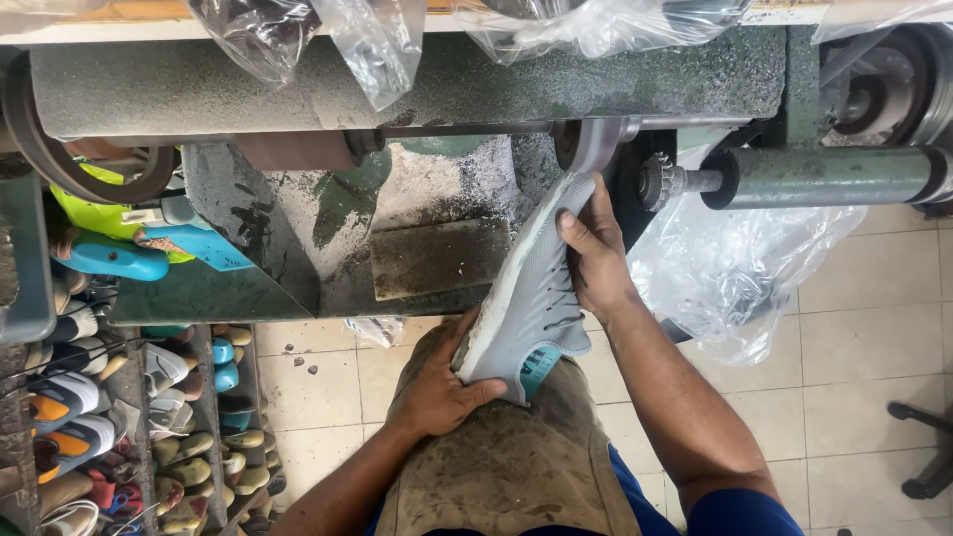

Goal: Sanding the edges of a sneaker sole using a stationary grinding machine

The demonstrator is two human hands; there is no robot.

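Both hands, left [434, 389] and right [596, 253], grip clenched around grey shoe [531, 288] at grinder [417, 89].

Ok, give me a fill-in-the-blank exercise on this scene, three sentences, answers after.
1. Both hands hold a grey ____ against the dusty green machine.
2. The left hand grips the shoe at its ____ end.
3. Clear ____ bags hang beside the right hand.

Missing words: shoe; heel; plastic
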